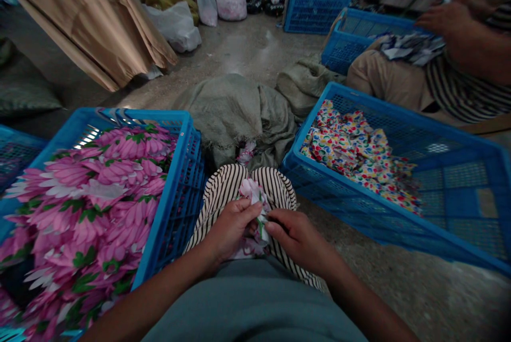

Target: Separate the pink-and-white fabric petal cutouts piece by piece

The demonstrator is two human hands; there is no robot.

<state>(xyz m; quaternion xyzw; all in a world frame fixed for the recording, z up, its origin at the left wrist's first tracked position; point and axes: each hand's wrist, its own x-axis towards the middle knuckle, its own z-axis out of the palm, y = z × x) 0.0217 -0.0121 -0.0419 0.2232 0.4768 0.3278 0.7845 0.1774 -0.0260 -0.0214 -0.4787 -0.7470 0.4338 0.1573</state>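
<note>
In the head view, a pink and white fabric piece with green parts (253, 191) is held over my lap. My left hand (235, 225) is closed, pinching its left side between thumb and fingers. On its right side, my right hand (290, 233) is also closed, thumb and index finger pressed together at the white and green edge. More pink fabric (249, 248) lies below the hands on the striped trousers (217, 193). The lower fingers of both hands are partly hidden.
A blue crate (186, 172) heaped with pink petal-shaped pieces is at left. Another blue crate (359, 182) with colourful dotted fabric stands at right. Grey-green sacking (235, 108) lies ahead. A seated person (471, 33) handles fabric at upper right.
</note>
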